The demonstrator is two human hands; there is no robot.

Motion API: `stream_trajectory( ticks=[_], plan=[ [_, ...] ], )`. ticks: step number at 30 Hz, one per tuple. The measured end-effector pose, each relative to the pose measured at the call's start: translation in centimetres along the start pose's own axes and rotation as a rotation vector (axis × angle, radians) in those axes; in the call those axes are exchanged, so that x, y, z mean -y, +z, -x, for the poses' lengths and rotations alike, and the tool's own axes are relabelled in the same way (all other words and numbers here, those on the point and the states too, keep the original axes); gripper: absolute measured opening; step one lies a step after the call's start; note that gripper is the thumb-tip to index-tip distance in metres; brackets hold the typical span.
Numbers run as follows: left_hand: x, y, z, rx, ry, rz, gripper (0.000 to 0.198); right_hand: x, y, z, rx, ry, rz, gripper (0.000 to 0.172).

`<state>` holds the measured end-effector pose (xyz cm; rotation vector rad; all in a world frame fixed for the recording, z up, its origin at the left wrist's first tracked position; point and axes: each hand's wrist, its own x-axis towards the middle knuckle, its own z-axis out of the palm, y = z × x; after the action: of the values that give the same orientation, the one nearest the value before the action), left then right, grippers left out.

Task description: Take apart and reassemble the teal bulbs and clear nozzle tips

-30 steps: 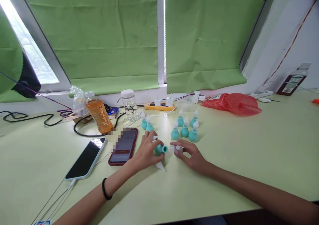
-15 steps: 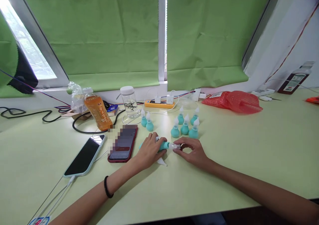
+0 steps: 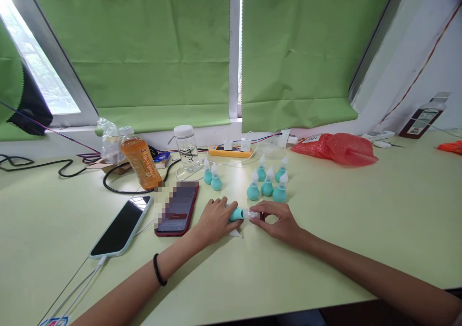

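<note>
My left hand (image 3: 218, 221) lies over a teal squeeze bulb (image 3: 236, 215), its fingers closed round it so that most of the bulb is hidden. A clear plastic tube (image 3: 247, 214) meets the bulb's open neck, and my right hand (image 3: 276, 220) pinches its other end between thumb and fingers. Under my left hand the pointed end of a white tip (image 3: 236, 233) sticks out. Behind the hands several teal bulbs with clear necks and white tips (image 3: 267, 185) stand upright in a group. Two more such bulbs (image 3: 216, 182) stand to their left.
Two phones lie at the left, one in a red case (image 3: 175, 215), one with a pale case (image 3: 121, 227) and a cable. Along the back are an orange drink bottle (image 3: 142, 164), a clear jar (image 3: 187, 152), a power strip (image 3: 231, 152) and a red plastic bag (image 3: 337, 148).
My left hand has flattened a little and covers more of the bulb and the white tip. The tube stays at the bulb's neck in my right hand's pinch. The view has shifted slightly.
</note>
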<state>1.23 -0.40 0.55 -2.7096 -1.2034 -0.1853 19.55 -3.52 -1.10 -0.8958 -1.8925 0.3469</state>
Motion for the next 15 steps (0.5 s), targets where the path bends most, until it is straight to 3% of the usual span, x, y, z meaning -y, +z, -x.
stream_trajectory(
  ticks=[10,15],
  plan=[
    [0.14,0.14,-0.16,0.0,-0.002,0.059,0.027,-0.5,-0.64,0.22,0.191,-0.194,0.181,0.02],
    [0.06,0.13,-0.26,-0.012,-0.005,0.06,0.025,-0.64,-0.59,0.57,0.222,-0.264,0.283,0.025]
  ],
)
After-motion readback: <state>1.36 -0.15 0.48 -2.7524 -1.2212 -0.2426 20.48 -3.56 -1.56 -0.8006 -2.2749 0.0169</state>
